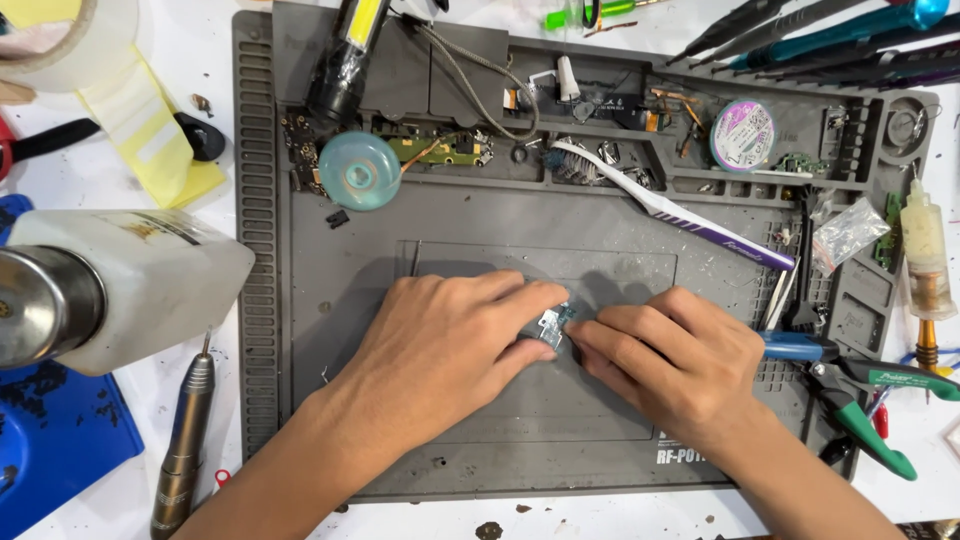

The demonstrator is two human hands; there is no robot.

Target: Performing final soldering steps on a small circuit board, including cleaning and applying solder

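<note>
Both of my hands rest on the middle of a grey silicone repair mat (500, 230). My left hand (445, 345) pinches a small circuit board piece (556, 322) with metal shields between thumb and fingers. My right hand (680, 360) meets it from the right, its fingertips pressed against the same small board. Most of the board is hidden under my fingers.
A toothbrush (670, 212), a teal round tin (359, 171), a flashlight (345, 60), a solder spool (742, 134) and small parts lie in the mat's upper trays. Pliers (865, 410) and tweezers sit right. A white bottle (120, 285) and a rotary pen (182, 440) are left.
</note>
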